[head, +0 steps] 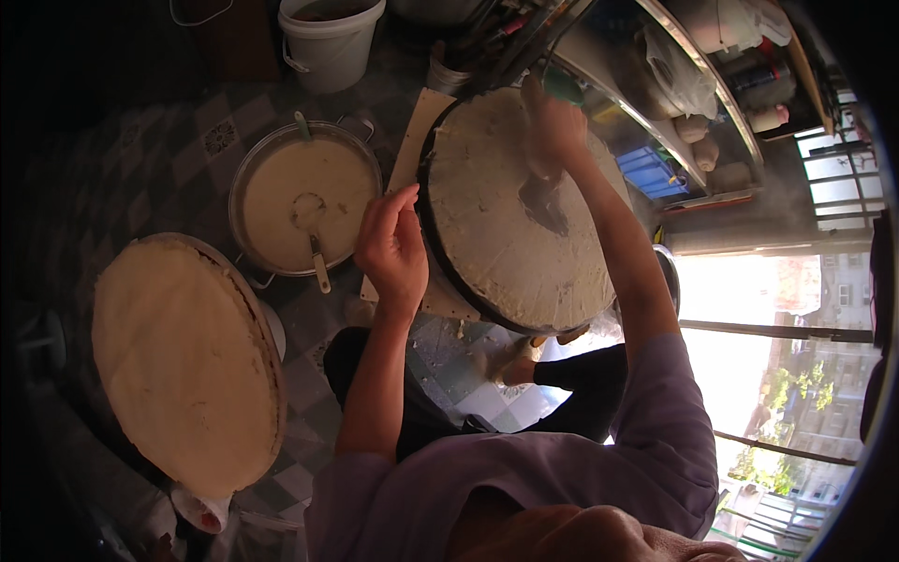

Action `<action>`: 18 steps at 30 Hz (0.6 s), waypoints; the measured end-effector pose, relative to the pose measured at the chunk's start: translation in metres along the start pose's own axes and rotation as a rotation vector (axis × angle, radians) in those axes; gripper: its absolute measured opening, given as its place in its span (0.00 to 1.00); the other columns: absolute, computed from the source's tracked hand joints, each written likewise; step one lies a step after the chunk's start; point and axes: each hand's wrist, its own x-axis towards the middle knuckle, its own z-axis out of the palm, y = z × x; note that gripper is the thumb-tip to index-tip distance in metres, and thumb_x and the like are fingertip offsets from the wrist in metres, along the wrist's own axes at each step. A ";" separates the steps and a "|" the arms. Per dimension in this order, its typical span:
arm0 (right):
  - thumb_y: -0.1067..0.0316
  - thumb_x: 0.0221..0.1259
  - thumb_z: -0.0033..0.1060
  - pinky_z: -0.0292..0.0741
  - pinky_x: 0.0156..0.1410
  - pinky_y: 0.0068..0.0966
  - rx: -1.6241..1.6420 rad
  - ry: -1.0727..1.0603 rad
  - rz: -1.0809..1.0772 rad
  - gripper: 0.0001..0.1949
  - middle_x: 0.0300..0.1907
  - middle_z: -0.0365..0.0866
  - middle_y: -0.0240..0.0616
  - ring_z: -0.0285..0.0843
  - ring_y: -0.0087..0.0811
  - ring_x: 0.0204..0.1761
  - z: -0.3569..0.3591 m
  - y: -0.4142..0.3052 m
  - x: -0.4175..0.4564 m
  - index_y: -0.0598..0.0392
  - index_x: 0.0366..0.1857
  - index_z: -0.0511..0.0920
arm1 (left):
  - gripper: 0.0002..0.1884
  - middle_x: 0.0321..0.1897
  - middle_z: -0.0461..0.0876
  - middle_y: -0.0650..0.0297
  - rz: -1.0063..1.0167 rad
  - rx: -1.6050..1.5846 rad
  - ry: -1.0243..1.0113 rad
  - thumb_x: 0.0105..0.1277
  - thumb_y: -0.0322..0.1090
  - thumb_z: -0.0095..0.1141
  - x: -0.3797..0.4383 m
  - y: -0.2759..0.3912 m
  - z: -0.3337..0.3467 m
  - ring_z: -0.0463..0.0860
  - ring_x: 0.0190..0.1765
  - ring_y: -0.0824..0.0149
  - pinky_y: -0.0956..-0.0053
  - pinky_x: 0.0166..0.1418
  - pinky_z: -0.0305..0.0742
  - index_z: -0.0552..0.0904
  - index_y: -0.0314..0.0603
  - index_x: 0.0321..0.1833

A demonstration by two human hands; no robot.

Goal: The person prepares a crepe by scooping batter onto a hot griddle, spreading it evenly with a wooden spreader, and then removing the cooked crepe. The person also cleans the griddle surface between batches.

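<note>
A wide round griddle [437, 261] with a dark rim lies before me, its top covered by a thin pale sheet of batter [484, 211]. Over its far right part, my right hand [558, 137] grips a flat scraper-like tool [544, 205], whose dark blade appears to rest on the sheet. Blur hides the tool's exact shape. My left hand [393, 242] is beside the griddle's left rim, fingers loosely curled, with nothing visible in it. Left of that hand stands a metal pot of pale batter [281, 168], a ladle [318, 260] dipping into it.
A large stack of thin flatbreads [186, 365] sits at the lower left. At the back is a white bucket [333, 49]. Shelves [632, 105] with bags and a blue basket [650, 171] flank the griddle's right. Under the griddle is a pale board [414, 140].
</note>
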 end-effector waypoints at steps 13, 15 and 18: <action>0.71 0.52 0.60 0.80 0.39 0.40 0.211 0.015 -0.560 0.14 0.33 0.83 0.41 0.84 0.43 0.38 -0.017 0.062 -0.114 0.54 0.44 0.80 | 0.12 0.36 0.85 0.61 0.016 0.073 0.009 0.67 0.16 0.55 0.005 -0.007 0.001 0.86 0.39 0.68 0.77 0.36 0.78 0.86 0.37 0.48; 0.72 0.51 0.60 0.80 0.39 0.39 0.166 0.101 -0.578 0.15 0.33 0.81 0.41 0.83 0.42 0.37 0.000 0.090 -0.106 0.53 0.46 0.80 | 0.12 0.36 0.85 0.61 0.034 0.071 0.006 0.67 0.16 0.54 0.006 -0.008 0.006 0.86 0.39 0.68 0.77 0.37 0.78 0.86 0.37 0.48; 0.73 0.51 0.60 0.80 0.37 0.36 0.184 0.201 -0.552 0.15 0.31 0.80 0.40 0.82 0.39 0.35 0.009 0.087 -0.090 0.53 0.46 0.79 | 0.13 0.36 0.85 0.61 0.024 0.067 -0.005 0.67 0.16 0.54 0.005 -0.010 0.012 0.86 0.39 0.67 0.76 0.38 0.79 0.86 0.38 0.48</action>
